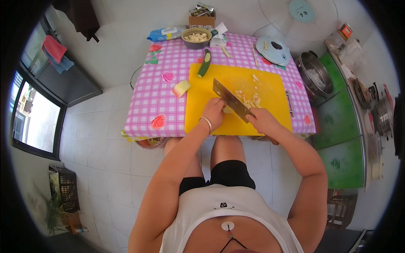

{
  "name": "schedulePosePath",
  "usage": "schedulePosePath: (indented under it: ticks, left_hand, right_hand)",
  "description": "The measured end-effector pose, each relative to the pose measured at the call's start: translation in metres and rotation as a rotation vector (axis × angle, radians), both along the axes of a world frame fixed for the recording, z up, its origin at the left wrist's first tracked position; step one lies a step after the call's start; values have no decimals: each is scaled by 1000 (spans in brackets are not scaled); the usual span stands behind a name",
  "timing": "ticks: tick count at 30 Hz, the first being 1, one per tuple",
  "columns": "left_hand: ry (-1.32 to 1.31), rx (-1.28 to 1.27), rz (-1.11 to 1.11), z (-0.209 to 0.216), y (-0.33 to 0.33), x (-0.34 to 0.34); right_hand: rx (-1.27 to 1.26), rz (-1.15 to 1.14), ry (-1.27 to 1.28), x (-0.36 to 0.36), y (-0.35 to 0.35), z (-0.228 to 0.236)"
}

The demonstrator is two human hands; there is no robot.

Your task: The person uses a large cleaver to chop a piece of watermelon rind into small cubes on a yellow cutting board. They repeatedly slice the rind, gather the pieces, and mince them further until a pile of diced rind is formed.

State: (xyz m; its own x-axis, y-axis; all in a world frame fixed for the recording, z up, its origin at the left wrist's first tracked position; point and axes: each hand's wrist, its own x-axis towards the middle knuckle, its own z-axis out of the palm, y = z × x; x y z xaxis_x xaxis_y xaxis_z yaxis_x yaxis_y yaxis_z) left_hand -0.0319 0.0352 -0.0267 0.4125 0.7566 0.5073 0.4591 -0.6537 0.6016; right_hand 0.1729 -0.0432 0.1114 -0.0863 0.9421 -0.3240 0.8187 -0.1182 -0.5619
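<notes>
My right hand [262, 122] is closed round the handle of a cleaver [231, 101], whose wide blade slants up and left over the yellow cutting board [270, 86]. My left hand [214, 113] has its fingers curled down on the board, left of the blade. Under its fingertips a pale piece of food [228, 110] shows in part; its kind I cannot tell. Chopped pale bits [253, 101] lie scattered right of the blade. A dark green zucchini [204, 64] with a pale cut face rests across the board's far left edge. A pale green and reddish chunk [182, 88] sits at the left edge.
A pink checked cloth [147, 99] covers the table. Along its back stand a basket of pale pieces [197, 38], a blue packet [166, 33] and a small box [201, 21]. A fan [273, 49] stands back right. Beside it is a metal pot [314, 74] near green cabinets [339, 130].
</notes>
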Motion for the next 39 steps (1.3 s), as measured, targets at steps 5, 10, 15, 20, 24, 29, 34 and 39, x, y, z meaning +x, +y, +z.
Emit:
schedulePosePath:
  ticks: [5,10,15,20,24,29,34,39]
  left_hand:
    - [154,71,64,3,-11,3]
    - [145,50,66,2,-12,2]
    - [188,29,70,4,-9,3]
    - [214,38,77,2,-12,2]
    - [177,69,97,1,-13,1]
    - [193,9,82,4,-13,2]
    - [160,56,75,2,-11,2]
    - [209,26,89,1,-11,-1]
  right_hand:
    - [183,157,-189,3,-12,2]
    - [154,193,-257,4,-9,-3]
    - [112,113,-171,-11,8,-17]
    - [94,75,-138,-5,4,-12]
    - [108,132,-163,0,-5,7]
    - [101,128,-196,-8,5,-18]
    - [169,114,-90,-10,15,-24]
    - [44,85,-110,-14,5,6]
